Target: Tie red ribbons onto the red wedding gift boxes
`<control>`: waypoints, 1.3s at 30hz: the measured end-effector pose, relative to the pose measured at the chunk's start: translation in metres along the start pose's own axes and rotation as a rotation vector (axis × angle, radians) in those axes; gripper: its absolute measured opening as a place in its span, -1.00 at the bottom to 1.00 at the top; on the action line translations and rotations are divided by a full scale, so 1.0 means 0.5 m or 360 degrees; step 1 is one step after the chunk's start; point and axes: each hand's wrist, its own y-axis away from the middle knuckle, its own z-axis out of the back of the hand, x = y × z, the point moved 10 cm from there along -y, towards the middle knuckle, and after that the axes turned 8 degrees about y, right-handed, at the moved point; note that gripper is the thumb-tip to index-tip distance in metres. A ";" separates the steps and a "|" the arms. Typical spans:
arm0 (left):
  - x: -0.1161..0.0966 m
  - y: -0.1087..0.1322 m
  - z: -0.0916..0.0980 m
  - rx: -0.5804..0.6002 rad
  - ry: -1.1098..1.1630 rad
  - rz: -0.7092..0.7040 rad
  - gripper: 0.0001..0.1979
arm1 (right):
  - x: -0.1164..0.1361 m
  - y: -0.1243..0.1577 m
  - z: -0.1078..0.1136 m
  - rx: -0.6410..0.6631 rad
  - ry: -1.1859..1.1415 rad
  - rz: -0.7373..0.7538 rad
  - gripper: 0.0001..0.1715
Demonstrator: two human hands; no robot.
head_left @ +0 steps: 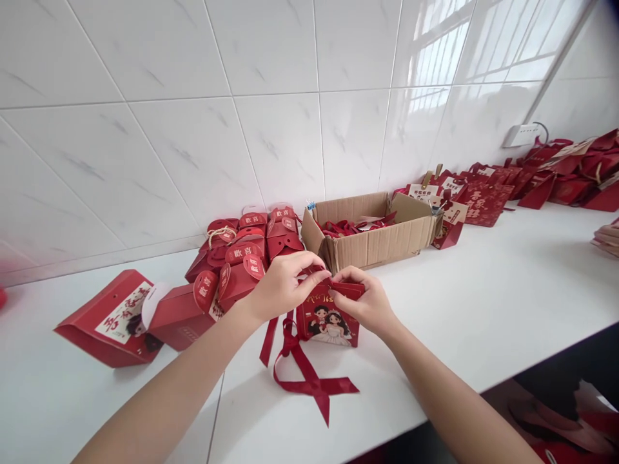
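Observation:
A small red gift box (pixel 333 324) with a cartoon bride and groom on its front stands upright on the white table. My left hand (pixel 289 283) is closed in a pinch at the box's top edge, with a bit of red between the fingertips. From the other side, my right hand (pixel 363 298) pinches the top as well, its fingertips close to the left ones. Whether ribbon or card lies between the fingers is partly hidden. Loose dark red ribbons (pixel 309 385) lie crossed on the table in front, beside the box's lower left.
Behind the hands stands an open cardboard box (pixel 387 248) holding red ribbons. Several closed red boxes (pixel 242 252) cluster at left, near a larger red box (pixel 113 316). More red boxes (pixel 488 203) line the tiled wall at right. A power strip (pixel 522 135) is mounted there.

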 end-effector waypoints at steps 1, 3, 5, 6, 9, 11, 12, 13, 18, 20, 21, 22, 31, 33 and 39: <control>-0.004 -0.005 -0.005 0.0016 -0.0026 0.0012 -0.89 | -0.001 0.000 0.000 0.0000 -0.0012 0.0004 -0.85; -0.010 -0.012 -0.014 0.0050 -0.0052 0.0026 -0.87 | -0.001 0.001 -0.001 0.0011 -0.0039 0.0007 -0.78; -0.018 -0.016 -0.019 0.0056 -0.0069 0.0015 -0.86 | -0.002 0.002 -0.002 0.0015 -0.0057 0.0004 -0.75; -0.022 -0.016 -0.020 0.0052 -0.0076 0.0001 -0.87 | -0.003 0.002 -0.003 0.0017 -0.0060 0.0001 -0.76; -0.028 -0.015 -0.019 0.0010 -0.0081 -0.0036 -0.90 | -0.001 0.002 -0.003 0.0021 -0.0053 0.0002 -0.78; -0.027 -0.012 -0.017 -0.0050 -0.0071 -0.0054 -0.89 | 0.000 0.001 -0.002 0.0022 -0.0039 0.0005 -0.77; -0.024 -0.011 -0.015 -0.0088 -0.0062 -0.0051 -0.88 | 0.000 0.001 0.000 0.0017 -0.0026 0.0008 -0.76; -0.020 -0.010 -0.013 -0.0128 -0.0048 -0.0041 -0.88 | 0.001 0.001 0.002 0.0012 -0.0010 0.0011 -0.76; 0.008 -0.005 -0.011 -0.0239 0.0057 0.0095 -0.89 | 0.003 0.000 0.004 0.0009 0.0023 0.0015 -0.75; 0.013 -0.002 -0.010 -0.0249 0.0076 0.0118 -0.88 | 0.004 0.000 0.001 0.0022 0.0007 0.0021 -0.73; 0.013 -0.001 -0.009 -0.0255 0.0078 0.0120 -0.86 | 0.004 0.000 0.000 0.0033 -0.0004 0.0023 -0.72; 0.014 0.000 -0.008 -0.0263 0.0078 0.0124 -0.85 | 0.004 0.001 -0.003 0.0050 -0.0017 0.0022 -0.72; 0.032 -0.001 -0.018 -0.0124 0.0363 0.0394 -0.82 | -0.004 0.006 -0.016 0.0172 -0.0070 -0.0026 -0.76; 0.037 0.000 -0.023 -0.0020 0.0446 0.0474 -0.81 | -0.007 0.006 -0.020 0.0199 -0.0070 -0.0046 -0.77; 0.021 0.011 -0.033 0.0314 0.0497 0.0450 -0.81 | 0.005 0.005 -0.016 0.0170 -0.0013 0.0010 -0.77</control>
